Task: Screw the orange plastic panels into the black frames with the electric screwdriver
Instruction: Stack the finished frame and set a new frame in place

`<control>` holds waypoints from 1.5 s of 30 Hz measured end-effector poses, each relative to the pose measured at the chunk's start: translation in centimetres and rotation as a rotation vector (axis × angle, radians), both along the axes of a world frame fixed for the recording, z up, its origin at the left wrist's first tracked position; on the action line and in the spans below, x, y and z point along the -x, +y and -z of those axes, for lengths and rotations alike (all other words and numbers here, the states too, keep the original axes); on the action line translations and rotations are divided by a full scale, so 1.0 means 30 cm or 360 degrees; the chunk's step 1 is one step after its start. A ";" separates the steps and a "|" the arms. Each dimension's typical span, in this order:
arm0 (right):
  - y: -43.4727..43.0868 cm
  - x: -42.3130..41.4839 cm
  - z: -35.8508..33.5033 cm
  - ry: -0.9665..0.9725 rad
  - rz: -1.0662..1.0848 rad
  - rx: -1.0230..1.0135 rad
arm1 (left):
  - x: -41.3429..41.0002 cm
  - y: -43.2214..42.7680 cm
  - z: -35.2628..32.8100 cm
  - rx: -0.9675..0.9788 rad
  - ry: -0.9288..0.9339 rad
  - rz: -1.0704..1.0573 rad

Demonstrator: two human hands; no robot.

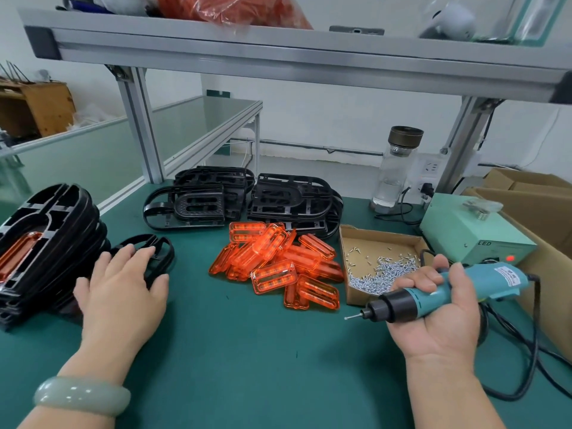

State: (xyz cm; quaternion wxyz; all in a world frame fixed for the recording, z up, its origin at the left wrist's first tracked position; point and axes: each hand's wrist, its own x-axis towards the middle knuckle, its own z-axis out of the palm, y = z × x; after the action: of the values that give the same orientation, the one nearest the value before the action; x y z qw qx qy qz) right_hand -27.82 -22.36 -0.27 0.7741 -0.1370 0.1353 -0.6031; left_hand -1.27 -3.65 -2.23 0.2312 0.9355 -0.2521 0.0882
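My right hand grips the teal electric screwdriver, its bit pointing left over the green mat. My left hand lies flat with straight fingers on a black frame at the left. A stack of black frames with an orange panel fitted in the top one stands at the far left. A heap of loose orange panels lies mid-table. More black frames are piled behind it. A cardboard tray of screws sits to the right of the panels.
A pale green power box with a red light stands at the right, its black cable looping over the mat. A glass bottle stands behind the tray. Cardboard boxes sit far right. An aluminium shelf hangs overhead.
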 end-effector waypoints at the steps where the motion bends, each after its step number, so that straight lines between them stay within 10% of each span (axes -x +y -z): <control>1: 0.000 -0.001 0.000 0.0003 -0.0004 -0.0004 | 0.014 -0.013 -0.012 0.0058 -0.0032 0.0059; 12: -0.005 -0.005 0.001 -0.0008 -0.0029 -0.0038 | 0.094 -0.344 -0.115 0.0106 -0.0023 0.0902; 28: -0.006 -0.023 0.014 -0.0008 -0.0110 -0.0124 | 0.052 -0.673 -0.150 -0.0675 -0.0102 0.1003; 45: -0.004 -0.032 0.013 0.0031 -0.0117 -0.0116 | 0.044 -0.552 -0.129 0.0147 -0.0705 0.0872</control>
State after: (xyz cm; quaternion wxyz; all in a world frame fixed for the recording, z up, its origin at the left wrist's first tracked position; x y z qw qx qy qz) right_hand -26.85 -22.48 -0.66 0.7988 -0.1195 0.1597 -0.5675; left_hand -2.57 -20.22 1.65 0.2279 0.7799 -0.5335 0.2348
